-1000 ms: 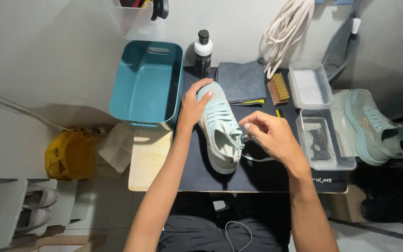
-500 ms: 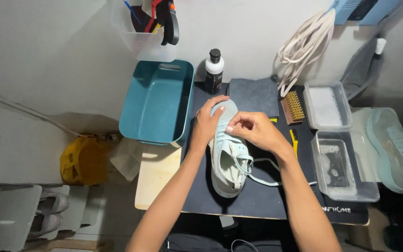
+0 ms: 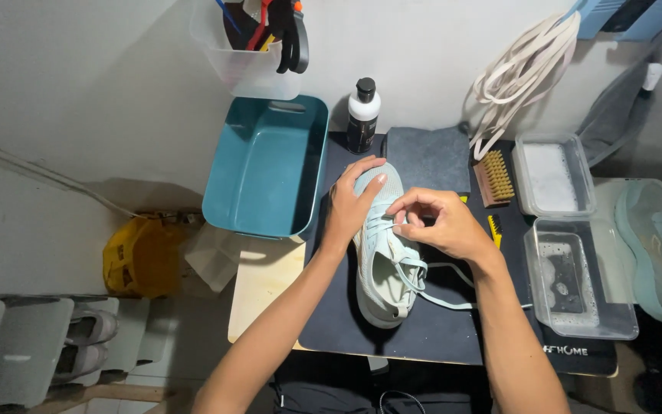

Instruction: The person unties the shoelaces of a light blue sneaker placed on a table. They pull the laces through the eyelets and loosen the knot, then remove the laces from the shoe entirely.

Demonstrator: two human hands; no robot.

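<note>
Both hands work one shoe (image 3: 383, 268) on the bench (image 3: 430, 337). Left hand (image 3: 352, 203) grips its toe, fingers clamped. Right hand (image 3: 438, 226) seemingly pinches a lace (image 3: 442, 295).

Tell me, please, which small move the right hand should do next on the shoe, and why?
Probably pull the lace out of the next eyelet. The left hand steadies the shoe by its toe, the right hand pinches the lacing, and a loose lace end already trails on the mat.
</note>
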